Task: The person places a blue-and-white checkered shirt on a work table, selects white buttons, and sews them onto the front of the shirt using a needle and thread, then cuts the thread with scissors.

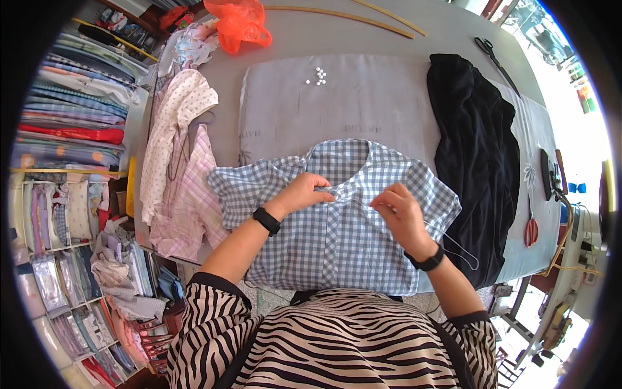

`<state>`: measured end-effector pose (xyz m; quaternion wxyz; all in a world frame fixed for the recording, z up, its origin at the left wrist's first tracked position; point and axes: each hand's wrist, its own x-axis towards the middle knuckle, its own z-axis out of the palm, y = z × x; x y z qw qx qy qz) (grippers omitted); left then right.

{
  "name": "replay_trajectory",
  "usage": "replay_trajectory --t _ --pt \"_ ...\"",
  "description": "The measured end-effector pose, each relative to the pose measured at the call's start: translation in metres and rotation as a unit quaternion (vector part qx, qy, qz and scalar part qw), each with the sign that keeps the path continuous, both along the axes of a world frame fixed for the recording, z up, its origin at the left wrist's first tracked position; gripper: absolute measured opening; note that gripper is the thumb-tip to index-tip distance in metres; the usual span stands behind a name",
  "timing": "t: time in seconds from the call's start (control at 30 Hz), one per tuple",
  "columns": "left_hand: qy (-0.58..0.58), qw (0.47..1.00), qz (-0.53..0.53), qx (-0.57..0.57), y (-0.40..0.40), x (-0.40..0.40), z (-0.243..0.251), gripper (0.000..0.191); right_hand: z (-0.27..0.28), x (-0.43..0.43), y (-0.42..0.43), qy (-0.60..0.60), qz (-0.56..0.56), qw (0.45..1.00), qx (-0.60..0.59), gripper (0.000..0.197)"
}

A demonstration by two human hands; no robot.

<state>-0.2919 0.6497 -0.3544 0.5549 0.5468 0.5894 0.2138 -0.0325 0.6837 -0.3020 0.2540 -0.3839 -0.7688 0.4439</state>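
Observation:
A blue-and-white gingham short-sleeved shirt [291, 233] lies spread before me, its neckline pointing away. Thumb and forefinger of my left hand [302, 193] pinch the top of its front placket [331, 238], just below the neckline. To the right, over the shirt's chest, my right hand [401, 219] has its fingertips pressed together on a white thread. This thread [357, 201] stretches from the placket top to those fingers; a loose loop of it hangs past my right wrist over black cloth. Whether a needle is between the fingertips is too small to tell.
Several white buttons [319, 77] lie on the grey padded cloth [291, 112] beyond the shirt. Black fabric [471, 160], red-handled scissors [531, 231] and black shears [498, 63] are at right. Patterned garments [180, 146] lie left, an orange plastic bag [240, 24] and wooden rulers [340, 14] at the back.

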Motion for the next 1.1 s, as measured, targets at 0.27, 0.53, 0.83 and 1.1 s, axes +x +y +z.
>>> replay_trajectory --t 0.27,0.53,0.83,1.1 --pt "-0.013 1.0 0.004 -0.002 0.01 -0.011 0.001 0.021 -0.036 -0.052 0.02 -0.016 0.007 0.996 0.085 0.002" --pt "-0.039 0.998 0.011 0.041 0.021 -0.014 -0.018 0.018 -0.058 -0.058 0.038 -0.027 0.031 0.997 0.071 0.003" --pt "-0.06 0.998 0.007 0.003 0.026 -0.017 -0.021 0.016 -0.064 -0.06 0.043 -0.008 0.042 0.994 0.096 0.005" --pt "-0.106 0.993 0.015 -0.05 0.027 -0.017 -0.028 0.016 -0.063 -0.059 0.041 -0.01 0.037 0.998 0.039 0.004"
